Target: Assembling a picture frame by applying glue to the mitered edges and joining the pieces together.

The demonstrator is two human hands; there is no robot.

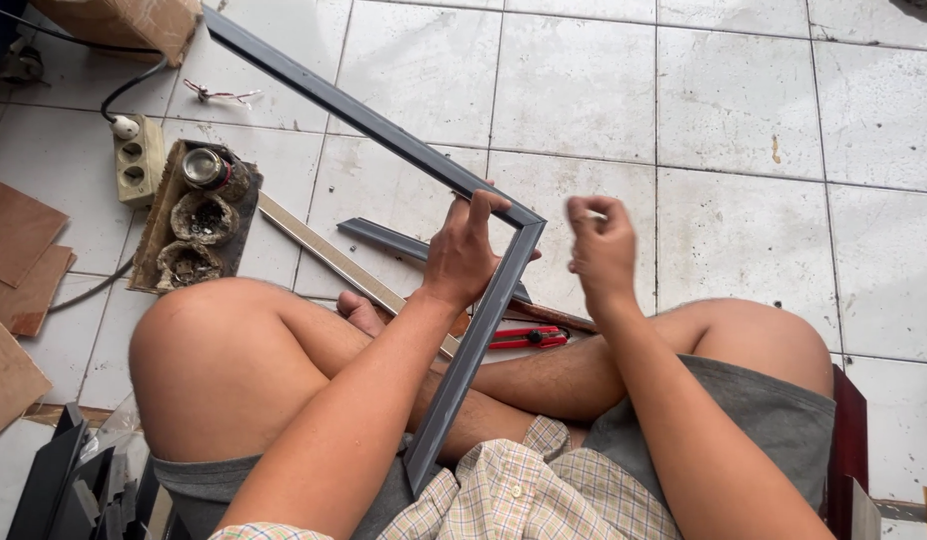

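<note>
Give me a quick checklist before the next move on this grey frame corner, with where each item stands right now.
1. Left hand grips the grey frame at its corner: ok.
2. Frame's lower end rests on the lap: ok.
3. Corner joint closed tight: cannot tell, fingers cover it.
4. Right hand on the frame: not ok, it is raised beside the corner, blurred.
5. Red-handled tool near: ok, on the floor by the shin.
6. Spare grey strip near: ok, on the tiles.

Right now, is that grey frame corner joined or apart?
Joined: the two grey frame bars meet in a mitred corner beside the left hand, no visible gap.
</note>
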